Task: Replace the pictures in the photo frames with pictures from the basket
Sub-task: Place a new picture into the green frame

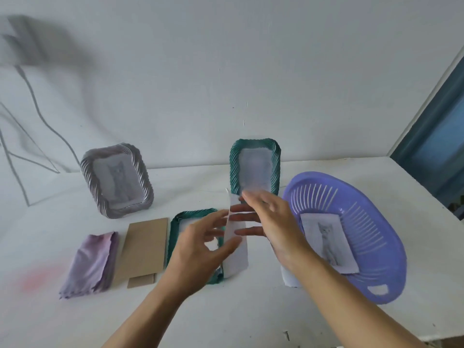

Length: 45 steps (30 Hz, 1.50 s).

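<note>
Mid-swap: one frame lies open and a loose picture is held above it.
The loose picture (237,257) hangs nearly edge-on over the flat green frame (172,237), whose cardboard backing (143,247) lies just beside it. The left hand (198,249) pinches it between thumb and spread fingers, and the right hand (276,222) lays straight, parted fingers against it. A cat picture (326,239) waits in the basket (386,272). The grey frame (118,212) shows a cat and the upright green frame (234,169) only a pale blur, so most swaps look undone. Blur hides the held sheet's face, and another sheet (290,278) is half covered by the right wrist.
</note>
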Each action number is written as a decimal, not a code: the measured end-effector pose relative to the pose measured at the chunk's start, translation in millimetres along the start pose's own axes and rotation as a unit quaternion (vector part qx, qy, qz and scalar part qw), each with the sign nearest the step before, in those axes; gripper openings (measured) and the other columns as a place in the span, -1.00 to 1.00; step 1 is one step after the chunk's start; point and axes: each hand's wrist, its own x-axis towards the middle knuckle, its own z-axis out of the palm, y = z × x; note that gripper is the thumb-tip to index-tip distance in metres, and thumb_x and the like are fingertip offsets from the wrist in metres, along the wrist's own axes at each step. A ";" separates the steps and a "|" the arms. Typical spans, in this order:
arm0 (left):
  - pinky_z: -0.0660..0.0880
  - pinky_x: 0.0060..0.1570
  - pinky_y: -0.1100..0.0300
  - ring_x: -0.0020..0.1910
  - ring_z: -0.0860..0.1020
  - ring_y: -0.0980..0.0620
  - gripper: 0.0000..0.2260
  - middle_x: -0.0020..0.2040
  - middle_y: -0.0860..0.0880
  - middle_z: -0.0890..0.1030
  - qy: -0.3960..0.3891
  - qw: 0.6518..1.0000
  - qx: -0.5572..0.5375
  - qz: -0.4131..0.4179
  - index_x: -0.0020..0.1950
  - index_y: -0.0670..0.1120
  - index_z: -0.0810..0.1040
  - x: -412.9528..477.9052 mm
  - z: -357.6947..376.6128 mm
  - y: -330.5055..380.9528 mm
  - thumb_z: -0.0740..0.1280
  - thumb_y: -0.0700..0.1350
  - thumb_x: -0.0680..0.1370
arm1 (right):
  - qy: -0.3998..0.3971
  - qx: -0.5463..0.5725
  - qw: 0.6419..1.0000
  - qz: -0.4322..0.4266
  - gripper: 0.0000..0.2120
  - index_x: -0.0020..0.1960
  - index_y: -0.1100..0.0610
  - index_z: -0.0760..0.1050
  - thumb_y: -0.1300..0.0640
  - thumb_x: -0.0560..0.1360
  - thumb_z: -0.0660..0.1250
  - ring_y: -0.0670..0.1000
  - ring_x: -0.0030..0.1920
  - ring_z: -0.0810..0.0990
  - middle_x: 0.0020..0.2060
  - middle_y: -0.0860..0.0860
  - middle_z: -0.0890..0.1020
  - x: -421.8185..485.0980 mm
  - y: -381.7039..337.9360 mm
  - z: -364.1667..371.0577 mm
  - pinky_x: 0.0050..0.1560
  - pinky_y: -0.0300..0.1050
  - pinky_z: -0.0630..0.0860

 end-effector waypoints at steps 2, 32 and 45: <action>0.60 0.02 0.19 -0.02 0.67 0.18 -0.71 0.01 0.21 0.70 0.017 0.999 -0.029 -0.020 0.22 0.10 0.62 -2.7 -8.5 -9.7 0.42 -0.20 0.55 | -0.008 -0.025 1.000 -0.003 -0.74 0.03 0.27 0.59 0.06 0.58 0.35 0.12 -0.08 0.72 -0.11 0.14 0.72 1.9 10.1 8.4 -0.13 0.07 0.65; 0.45 -0.23 0.49 -0.19 0.61 0.19 -0.54 -0.10 0.11 0.58 0.078 0.984 0.159 -0.020 0.32 0.00 0.55 22.6 -49.5 -125.2 0.53 -0.20 0.45 | -0.027 -0.537 0.836 -0.113 -0.67 0.22 -0.10 0.59 -0.09 0.47 0.45 -0.01 0.17 0.47 0.08 -0.17 0.61 53.3 118.2 27.7 0.12 0.02 0.35; 0.34 -0.05 0.03 -0.20 0.57 0.10 -0.85 0.08 0.07 0.57 0.066 0.955 0.287 0.039 0.05 -0.04 0.71 14.8 -39.3 -150.4 0.47 -0.20 0.51 | -0.036 -0.604 0.771 -0.198 -0.70 0.10 -0.01 0.64 -0.12 0.42 0.43 0.06 0.17 0.49 0.18 -0.09 0.54 54.7 134.1 20.5 -0.01 0.05 0.40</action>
